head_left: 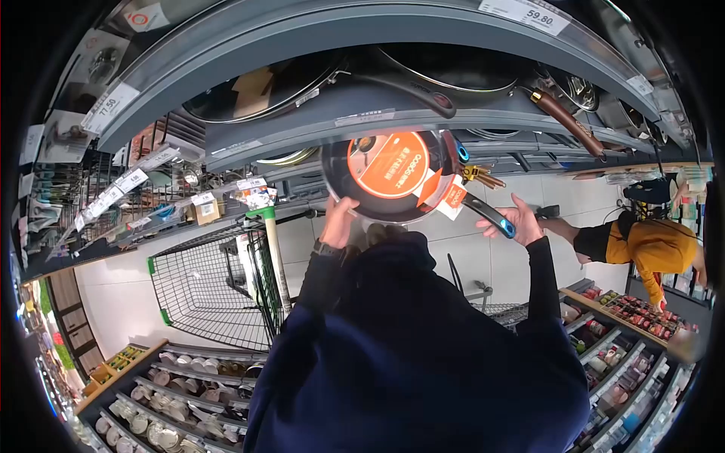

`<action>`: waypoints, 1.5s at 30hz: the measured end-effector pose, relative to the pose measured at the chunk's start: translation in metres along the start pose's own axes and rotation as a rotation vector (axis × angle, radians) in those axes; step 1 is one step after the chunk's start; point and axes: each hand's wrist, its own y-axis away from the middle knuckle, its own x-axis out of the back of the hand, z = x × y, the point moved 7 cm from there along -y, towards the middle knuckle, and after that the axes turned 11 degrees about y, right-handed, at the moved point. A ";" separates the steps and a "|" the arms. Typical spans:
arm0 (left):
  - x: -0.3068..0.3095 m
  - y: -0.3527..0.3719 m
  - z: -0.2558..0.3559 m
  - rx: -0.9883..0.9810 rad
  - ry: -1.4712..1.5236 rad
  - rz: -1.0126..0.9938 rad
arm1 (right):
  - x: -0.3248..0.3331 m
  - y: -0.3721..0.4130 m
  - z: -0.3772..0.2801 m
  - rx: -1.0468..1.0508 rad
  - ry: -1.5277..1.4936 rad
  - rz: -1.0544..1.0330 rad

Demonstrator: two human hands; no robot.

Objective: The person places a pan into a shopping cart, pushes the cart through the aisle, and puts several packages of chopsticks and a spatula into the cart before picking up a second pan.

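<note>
1. Shop aisle with pale floor tiles; a wire shopping cart (215, 291) stands on them, and a shelf (362, 113) of pans runs above the cart.
2. Up and to the right of the cart, the frying pan (389, 175) is held just below that shelf, its orange label facing the camera.
3. Its handle (483, 213) slants down and away from the cart, so the long axis runs from hand to hand.
4. On the cart side, the left hand (340, 220) has its fingers clasped on the pan's rim.
5. The right hand (522, 220) meets the handle's end; I cannot tell whether its fingers are closed.
</note>
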 end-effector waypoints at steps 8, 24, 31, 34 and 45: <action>-0.053 -0.064 -0.030 0.112 -0.017 -0.103 | 0.044 0.006 -0.011 0.245 0.832 0.469; -0.086 -0.090 -0.041 0.142 0.029 -0.313 | 0.050 -0.055 -0.065 0.556 1.108 0.896; -0.086 -0.067 -0.026 0.101 0.024 -0.345 | 0.048 -0.115 -0.096 0.649 1.077 0.912; -0.073 -0.052 -0.029 0.127 0.115 -0.383 | 0.051 -0.132 -0.107 0.631 1.087 0.915; -0.047 -0.037 -0.059 0.153 0.266 -0.319 | 0.041 -0.159 -0.131 0.731 1.294 0.842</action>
